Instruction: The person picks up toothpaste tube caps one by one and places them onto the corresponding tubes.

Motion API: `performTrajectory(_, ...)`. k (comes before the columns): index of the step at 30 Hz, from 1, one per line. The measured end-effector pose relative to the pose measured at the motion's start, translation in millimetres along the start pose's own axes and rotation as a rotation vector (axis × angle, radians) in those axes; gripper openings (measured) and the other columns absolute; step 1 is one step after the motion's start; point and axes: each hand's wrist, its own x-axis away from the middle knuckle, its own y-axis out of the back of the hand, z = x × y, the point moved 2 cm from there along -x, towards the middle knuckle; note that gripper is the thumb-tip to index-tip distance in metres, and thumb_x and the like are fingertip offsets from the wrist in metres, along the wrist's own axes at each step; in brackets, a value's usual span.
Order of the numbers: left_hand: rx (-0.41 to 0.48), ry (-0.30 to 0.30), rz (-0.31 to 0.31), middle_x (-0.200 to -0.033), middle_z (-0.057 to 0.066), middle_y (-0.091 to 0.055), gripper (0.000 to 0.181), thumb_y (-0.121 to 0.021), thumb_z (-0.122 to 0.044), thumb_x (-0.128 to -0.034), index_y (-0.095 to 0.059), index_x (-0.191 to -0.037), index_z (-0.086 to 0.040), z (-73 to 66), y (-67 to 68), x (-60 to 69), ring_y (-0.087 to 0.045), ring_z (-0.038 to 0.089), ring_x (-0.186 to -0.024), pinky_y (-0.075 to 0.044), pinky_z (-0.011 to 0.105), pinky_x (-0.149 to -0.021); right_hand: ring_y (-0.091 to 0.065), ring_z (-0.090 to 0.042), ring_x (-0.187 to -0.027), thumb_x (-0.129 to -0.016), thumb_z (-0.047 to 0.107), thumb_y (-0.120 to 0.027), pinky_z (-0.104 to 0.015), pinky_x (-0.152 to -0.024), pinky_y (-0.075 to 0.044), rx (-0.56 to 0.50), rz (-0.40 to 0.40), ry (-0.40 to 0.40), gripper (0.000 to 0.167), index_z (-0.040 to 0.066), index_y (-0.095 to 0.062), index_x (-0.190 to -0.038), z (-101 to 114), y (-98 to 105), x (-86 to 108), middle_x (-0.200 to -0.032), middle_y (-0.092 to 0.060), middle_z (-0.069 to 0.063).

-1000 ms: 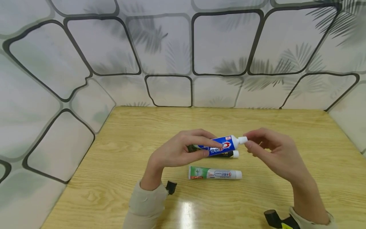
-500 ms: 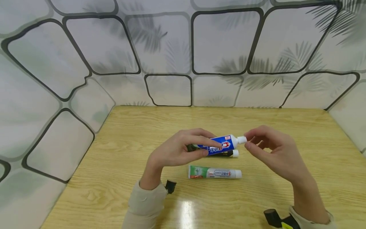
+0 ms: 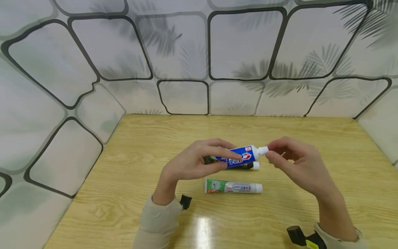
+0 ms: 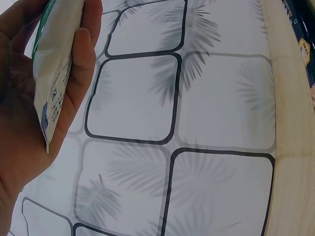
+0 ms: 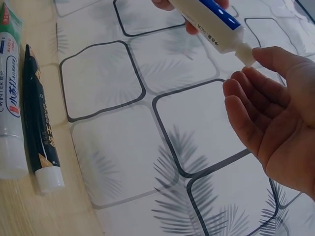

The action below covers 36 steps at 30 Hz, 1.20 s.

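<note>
Above the table, my left hand [image 3: 199, 160] grips a blue and white toothpaste tube [image 3: 247, 155], its capped end pointing right. The white cap [image 3: 263, 150] is between the thumb and fingertips of my right hand [image 3: 300, 166]. From the right wrist view, those fingertips meet the end of the cap [image 5: 244, 54], with the other fingers loosely bent. The flat tail of the tube [image 4: 51, 93] lies against my left palm in the left wrist view. A black toothpaste tube [image 3: 248, 166] lies on the table below, partly hidden by the held tube and left hand.
Nearer to me on the wooden table [image 3: 124, 193] lies a green and white toothpaste tube [image 3: 234, 186], its white cap to the right. A patterned wall covering [image 3: 183, 48] encloses the back and sides of the table.
Both hands keep almost the same place around the blue tube and its cap. My right fingertips have shifted very slightly at the cap.
</note>
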Motion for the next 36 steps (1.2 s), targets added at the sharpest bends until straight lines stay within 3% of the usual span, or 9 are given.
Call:
performTrajectory(4, 0.001, 0.013, -0.008, -0.130, 0.011, -0.060, 0.030, -0.063, -0.004, -0.0966, -0.067, -0.127, -0.004, 0.1, 0.7, 0.4, -0.060, 0.015, -0.108, -0.053, 0.027, -0.083, -0.061, -0.009, -0.065, -0.085, -0.014, -0.068, -0.018, -0.056, -0.051, -0.053, -0.024, -0.011, 0.027, 0.002, -0.063, -0.106, -0.6, -3.8, -0.3, -0.088, -0.063, 0.002)
performTrajectory(8, 0.023, 0.024, -0.014, -0.131, 0.012, -0.060, 0.030, -0.062, -0.003, -0.0965, -0.066, -0.127, -0.003, 1.2, 1.7, 1.8, -0.060, 0.016, -0.109, -0.053, 0.028, -0.084, -0.061, -0.010, -0.062, -0.083, -0.018, -0.067, -0.018, -0.057, -0.052, -0.112, -0.048, -0.010, 0.027, 0.001, -0.066, -0.101, -1.6, -8.2, -0.4, -0.085, -0.064, 0.000)
performTrajectory(18, 0.079, 0.031, -0.016, -0.131, 0.012, -0.060, 0.030, -0.063, -0.002, -0.0959, -0.067, -0.125, -0.001, 2.6, 1.6, 2.6, -0.059, 0.017, -0.113, -0.054, 0.030, -0.086, -0.059, -0.008, -0.069, -0.076, -0.024, -0.070, -0.017, -0.061, -0.052, -0.175, -0.015, 0.032, 0.031, -0.001, -0.065, -0.097, -1.7, -7.1, -1.0, -0.088, -0.063, 0.001)
performTrajectory(24, 0.048, 0.020, -0.006, -0.130, 0.011, -0.061, 0.030, -0.063, -0.003, -0.0960, -0.067, -0.125, -0.002, 1.5, 0.3, 0.5, -0.059, 0.016, -0.112, -0.053, 0.029, -0.086, -0.058, -0.008, -0.062, -0.081, -0.018, -0.070, -0.019, -0.055, -0.049, -0.124, -0.022, -0.006, 0.026, 0.005, -0.064, -0.091, -0.9, -7.9, -1.6, -0.080, -0.062, 0.003)
performTrajectory(30, 0.036, 0.012, 0.011, -0.130, 0.012, -0.061, 0.029, -0.063, -0.004, -0.0963, -0.068, -0.125, -0.003, 0.5, -0.8, -1.6, -0.060, 0.015, -0.111, -0.053, 0.028, -0.085, -0.060, -0.009, -0.061, -0.088, -0.010, -0.068, -0.018, -0.056, -0.051, -0.103, -0.022, -0.031, 0.015, 0.004, -0.064, -0.090, -1.7, -9.4, -1.2, -0.080, -0.064, 0.004)
performTrajectory(36, 0.040, 0.012, 0.005, -0.130, 0.011, -0.061, 0.030, -0.063, -0.003, -0.0961, -0.067, -0.125, -0.003, 0.1, 0.6, -0.1, -0.059, 0.015, -0.111, -0.053, 0.028, -0.085, -0.060, -0.007, -0.069, -0.078, -0.019, -0.072, -0.015, -0.060, -0.050, -0.091, -0.008, 0.003, 0.030, 0.007, -0.063, -0.092, -0.6, -8.0, -1.1, -0.085, -0.063, 0.003)
